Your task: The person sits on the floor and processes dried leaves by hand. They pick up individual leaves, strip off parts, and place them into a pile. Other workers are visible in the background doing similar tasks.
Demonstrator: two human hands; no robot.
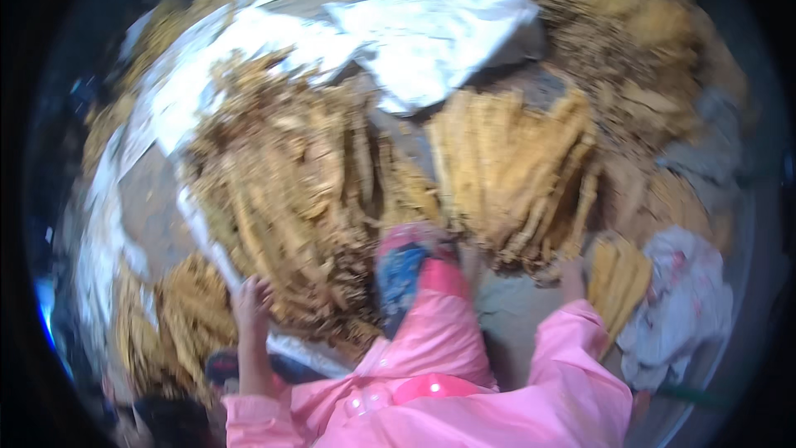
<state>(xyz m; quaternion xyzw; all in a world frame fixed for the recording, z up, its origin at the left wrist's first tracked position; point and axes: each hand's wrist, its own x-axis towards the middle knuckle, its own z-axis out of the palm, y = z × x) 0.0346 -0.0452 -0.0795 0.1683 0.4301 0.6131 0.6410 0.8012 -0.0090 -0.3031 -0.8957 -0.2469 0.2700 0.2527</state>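
Observation:
My left hand (250, 303) reaches into the near edge of a big heap of dried yellow-brown leaves (290, 191), its fingers closed on some of them. My right hand (572, 274) rests at the base of a fanned bundle of the same leaves (518, 170), fingers touching the stem ends; whether it grips them is unclear. Both arms wear pink sleeves. A knee in pink with a blue patch (406, 270) sits between the hands. The picture is blurred.
White plastic sheeting (431, 33) lies under and behind the heaps. A smaller leaf bundle (620, 278) and a crumpled white cloth (684, 307) are at the right. More leaves (186, 315) lie low left, loose leaf litter (638, 41) at the back right.

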